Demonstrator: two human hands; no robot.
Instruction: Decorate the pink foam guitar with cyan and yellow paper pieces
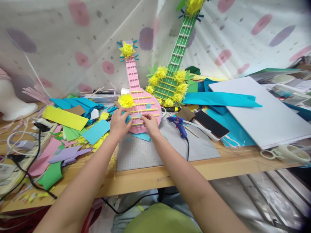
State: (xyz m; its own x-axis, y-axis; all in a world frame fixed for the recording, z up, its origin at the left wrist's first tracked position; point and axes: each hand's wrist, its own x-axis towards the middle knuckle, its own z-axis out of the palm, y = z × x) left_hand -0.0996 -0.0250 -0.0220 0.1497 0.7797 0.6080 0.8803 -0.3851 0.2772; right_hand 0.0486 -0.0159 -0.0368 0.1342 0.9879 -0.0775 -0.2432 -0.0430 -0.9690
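Observation:
A pink paper guitar (pixel 142 97) with yellow strings and yellow paper flowers leans against the backdrop at the table's middle. My left hand (pixel 119 122) rests at its lower left edge, fingers curled round a small teal paper piece (pixel 128 118). My right hand (pixel 150 123) is at the guitar's lower body, fingers pinched on a small pale blue round piece (pixel 139 115). A second, green paper guitar (pixel 173 72) with yellow flowers stands just to the right.
A blue glue gun (pixel 178 124) lies on the grey cutting mat (pixel 155 150) right of my hands. Coloured paper scraps (pixel 70 129) cover the left; cables and a power strip (pixel 39 124) lie far left. A white board (pixel 262 110), phone (pixel 211 124) and tape (pixel 289 153) sit right.

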